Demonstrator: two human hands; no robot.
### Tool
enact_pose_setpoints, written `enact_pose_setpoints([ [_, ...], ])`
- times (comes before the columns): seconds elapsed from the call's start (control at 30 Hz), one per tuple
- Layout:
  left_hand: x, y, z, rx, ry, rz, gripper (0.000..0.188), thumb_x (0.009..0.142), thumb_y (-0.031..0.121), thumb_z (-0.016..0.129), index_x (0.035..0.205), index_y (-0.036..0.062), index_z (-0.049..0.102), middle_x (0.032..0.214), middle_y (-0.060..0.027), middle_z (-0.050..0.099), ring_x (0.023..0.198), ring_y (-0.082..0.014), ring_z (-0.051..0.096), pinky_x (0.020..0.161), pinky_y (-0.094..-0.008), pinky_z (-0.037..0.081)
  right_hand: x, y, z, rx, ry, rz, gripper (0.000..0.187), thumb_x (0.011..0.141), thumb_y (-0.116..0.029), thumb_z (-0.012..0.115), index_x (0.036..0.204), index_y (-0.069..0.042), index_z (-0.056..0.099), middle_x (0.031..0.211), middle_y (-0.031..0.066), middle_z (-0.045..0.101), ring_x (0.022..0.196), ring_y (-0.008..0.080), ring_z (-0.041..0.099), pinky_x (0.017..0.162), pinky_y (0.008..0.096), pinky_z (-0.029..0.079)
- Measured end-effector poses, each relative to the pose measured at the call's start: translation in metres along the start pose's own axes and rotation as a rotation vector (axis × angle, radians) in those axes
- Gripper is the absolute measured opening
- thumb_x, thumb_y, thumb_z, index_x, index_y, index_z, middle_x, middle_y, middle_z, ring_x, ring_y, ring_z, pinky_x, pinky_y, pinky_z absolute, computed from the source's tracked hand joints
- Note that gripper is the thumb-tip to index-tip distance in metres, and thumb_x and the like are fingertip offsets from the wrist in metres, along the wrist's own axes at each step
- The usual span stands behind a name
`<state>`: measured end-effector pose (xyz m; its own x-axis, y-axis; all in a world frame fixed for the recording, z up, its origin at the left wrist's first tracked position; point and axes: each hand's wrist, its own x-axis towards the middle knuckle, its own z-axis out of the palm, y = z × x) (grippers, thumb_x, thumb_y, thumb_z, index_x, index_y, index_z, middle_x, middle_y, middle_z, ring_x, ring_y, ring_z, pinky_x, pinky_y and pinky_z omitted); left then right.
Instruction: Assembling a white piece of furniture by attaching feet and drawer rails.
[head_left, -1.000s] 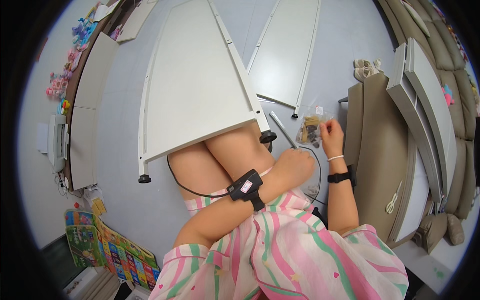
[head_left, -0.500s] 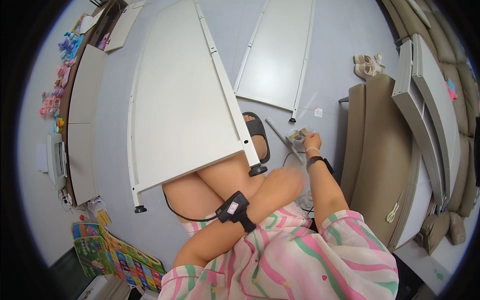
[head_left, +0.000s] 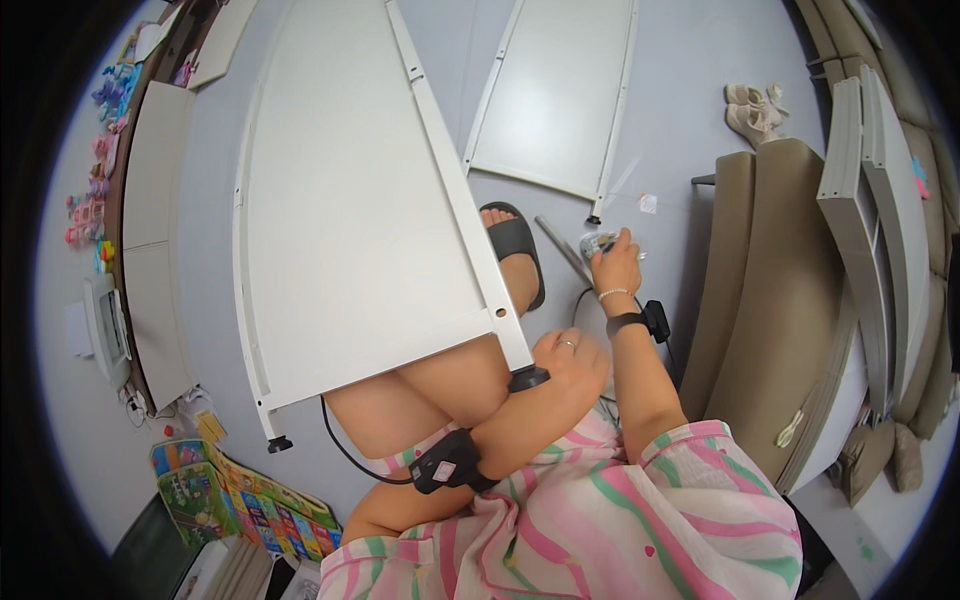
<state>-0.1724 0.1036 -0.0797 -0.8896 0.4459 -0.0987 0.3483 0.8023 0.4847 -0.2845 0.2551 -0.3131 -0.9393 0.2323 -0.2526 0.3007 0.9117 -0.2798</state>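
Note:
A white panel (head_left: pixel 350 200) with metal side rails lies across my thighs, black feet at its near corners. My left hand (head_left: pixel 575 362), smeared by motion, is beside the black foot (head_left: pixel 529 379) at the right corner; whether it holds anything does not show. Farther out to the right, my right hand (head_left: pixel 617 268) is at a small clear plastic bag (head_left: pixel 598 242) on the floor. Its thumb and fingers close around something dark, too small to name. A grey metal bar (head_left: pixel 564 250) lies on the floor beside the bag.
A second white panel (head_left: pixel 555 100) lies ahead on the floor. To the right stand brown padded boards (head_left: pixel 780 290) and curved white panels (head_left: pixel 850 220) leaning by the sofa. Shoes (head_left: pixel 752 115) sit beyond. At left is a low cabinet (head_left: pixel 155 250) with toys along its top.
My right hand has moved slightly nearer, its fingers changing position at the plastic bag. My left hand has turned and shifted closer to the panel's black foot. The view has shifted slightly.

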Motion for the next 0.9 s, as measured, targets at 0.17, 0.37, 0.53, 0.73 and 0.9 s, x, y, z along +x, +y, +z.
enact_pose_setpoints([
  [0.17, -0.001, -0.004, -0.034, -0.007, 0.03, 0.164, 0.018, 0.084, 0.022, 0.068, 0.087, 0.0071, 0.059, 0.089, -0.0059, 0.057, 0.088, -0.0212, 0.058, 0.077, -0.0339, 0.047, -0.006, 0.008, 0.038, -0.263, -0.338, -0.285, 0.037, 0.086, -0.026, 0.068, 0.115, -0.006, 0.057, 0.109, 0.0186, 0.063, 0.092, 0.0382, 0.069, 0.078, 0.0473, 0.058],
  [0.37, -0.038, -0.032, -0.032, -0.101, -0.114, 0.167, 0.012, 0.083, 0.014, 0.067, 0.082, 0.0076, 0.057, 0.087, -0.0047, 0.058, 0.083, -0.02, 0.058, 0.077, -0.0322, 0.048, 0.018, 0.029, 0.106, -0.376, -0.437, -0.132, 0.023, 0.097, -0.015, 0.052, 0.115, -0.006, 0.063, 0.112, 0.0173, 0.065, 0.099, 0.0373, 0.07, 0.082, 0.0474, 0.058],
  [0.53, -0.04, -0.046, -0.049, -0.276, 0.157, 0.195, 0.008, 0.086, 0.011, 0.063, 0.085, 0.0054, 0.058, 0.078, -0.0083, 0.059, 0.077, -0.0299, 0.059, 0.072, -0.036, 0.047, 0.034, 0.022, 0.125, -0.372, -0.48, -0.053, 0.026, 0.1, -0.016, 0.047, 0.113, -0.008, 0.067, 0.109, 0.0177, 0.071, 0.1, 0.0341, 0.071, 0.083, 0.0453, 0.058],
  [0.73, -0.029, -0.037, -0.062, -0.89, -0.085, -0.256, 0.007, 0.086, 0.01, 0.065, 0.088, 0.0054, 0.061, 0.085, -0.0069, 0.063, 0.08, -0.0317, 0.06, 0.074, -0.035, 0.049, 0.045, 0.032, 0.132, -0.49, -0.53, 0.04, 0.034, 0.102, -0.024, 0.045, 0.107, -0.011, 0.076, 0.106, 0.0124, 0.074, 0.099, 0.0314, 0.072, 0.081, 0.0431, 0.058],
  [0.9, -0.046, -0.04, -0.043, -0.367, 0.133, 0.097, 0.01, 0.082, 0.011, 0.069, 0.088, 0.0057, 0.063, 0.089, -0.004, 0.065, 0.077, -0.0268, 0.062, 0.07, -0.0348, 0.051, 0.023, 0.016, 0.095, -0.45, -0.513, -0.134, 0.032, 0.102, -0.022, 0.044, 0.106, -0.01, 0.073, 0.102, 0.015, 0.074, 0.096, 0.0331, 0.072, 0.081, 0.0441, 0.058],
])
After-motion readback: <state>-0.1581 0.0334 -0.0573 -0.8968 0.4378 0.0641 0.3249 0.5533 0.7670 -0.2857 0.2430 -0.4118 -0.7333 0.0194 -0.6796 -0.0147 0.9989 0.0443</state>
